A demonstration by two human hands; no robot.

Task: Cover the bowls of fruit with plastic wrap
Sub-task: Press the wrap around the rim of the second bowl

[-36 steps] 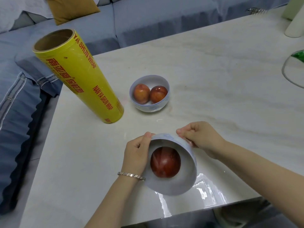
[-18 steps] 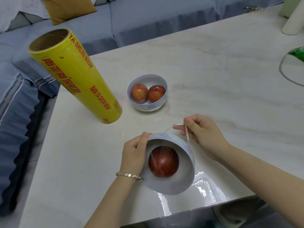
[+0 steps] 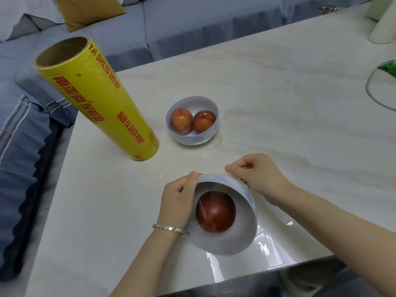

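A white bowl (image 3: 235, 241) with one red fruit (image 3: 215, 212) is tilted toward me near the table's front edge, with clear plastic wrap stretched over its mouth. My left hand (image 3: 176, 202) grips its left rim. My right hand (image 3: 257, 176) pinches the wrap against the bowl's far outer side. Loose wrap (image 3: 270, 249) lies shiny on the table to the right of the bowl. A second white bowl (image 3: 192, 138) with two fruits sits farther back. A yellow roll of plastic wrap (image 3: 96, 97) stands upright to the left.
The pale marble table (image 3: 278, 103) ends close in front of me and at the left. A blue sofa (image 3: 192, 24) with an ochre cushion (image 3: 87, 11) runs behind it. A white object (image 3: 383, 24) and a glass rim (image 3: 375, 91) sit at the far right.
My right hand had lifted a strand of wrap above the bowl half a second ago; now it is back down against the bowl's far side. The left hand has kept its grip.
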